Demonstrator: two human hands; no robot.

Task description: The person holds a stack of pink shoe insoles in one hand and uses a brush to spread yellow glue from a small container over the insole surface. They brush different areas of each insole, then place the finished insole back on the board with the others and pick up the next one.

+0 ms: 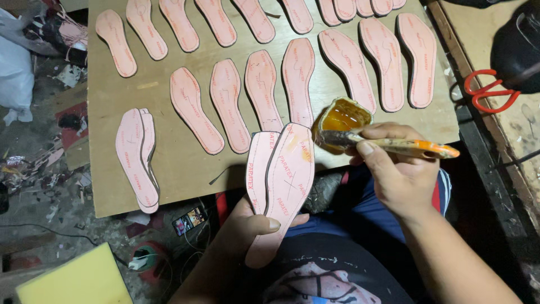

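My left hand (247, 225) grips two pink flat shoe insoles (281, 174) at 6 o'clock, fanned; right hand (394, 169) pinches an orange-handled glue brush (394, 145), bristles in the amber glue tin (341, 119) at 1 o'clock on the plywood surface (169, 163); best load lightly, spread thin

Bare strip of board (185, 174) along its near edge, insoles (225, 104) crowding the far half, glue tin (341, 119) near the near-right corner, scissors (488, 91) past the right edge
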